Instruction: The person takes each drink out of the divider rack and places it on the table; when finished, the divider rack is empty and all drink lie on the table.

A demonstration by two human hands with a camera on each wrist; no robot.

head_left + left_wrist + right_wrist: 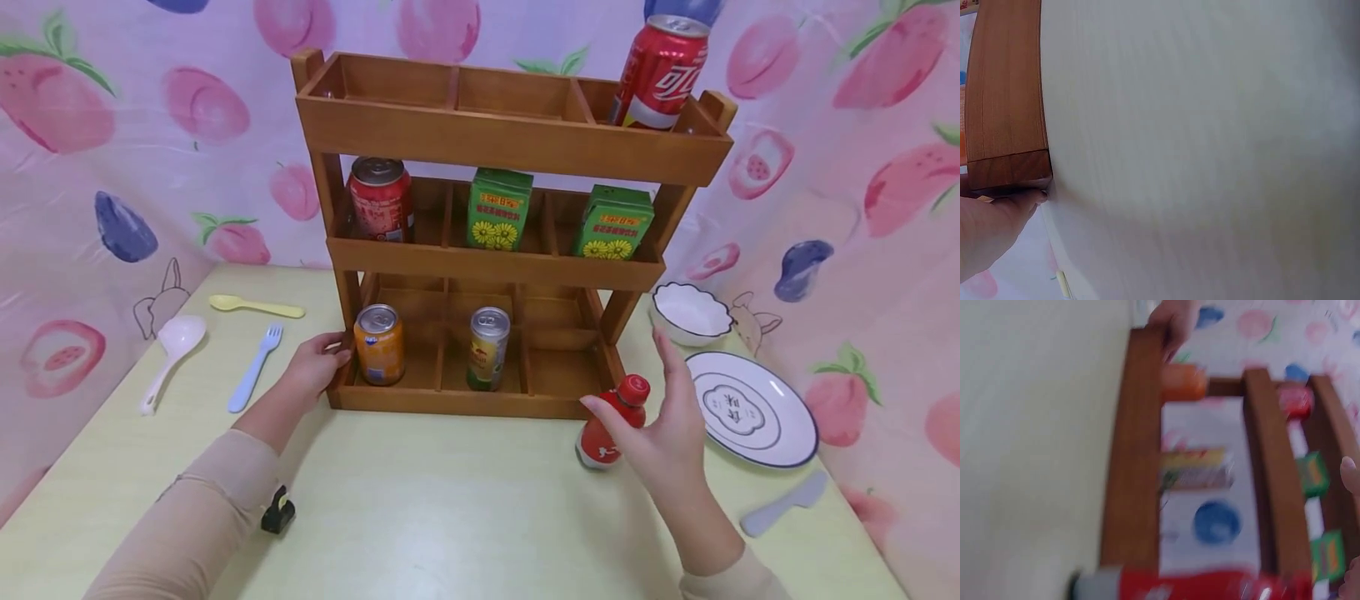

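A three-tier brown wooden rack [480, 260] stands on the table. At its lower left corner, my left hand [318, 364] grips the side of the base, and the left wrist view shows the thumb against the end of the base rail [1007, 81]. A red bottle [600, 433] with a red cap stands in front of the rack's right end. Around its near right side my right hand [671, 433] is spread, thumb and fingers wide apart. An orange can [381, 350] and a slim yellow-green can [489, 350] occupy the bottom tier.
A cola can [663, 75] is up top; another red can [381, 200] and two green drink cartons [498, 208] fill the middle tier. Left lie a ladle [174, 354], yellow spoon [258, 307], blue fork [255, 371]; right, a bowl [690, 312], plate [787, 417], grey knife [783, 504].
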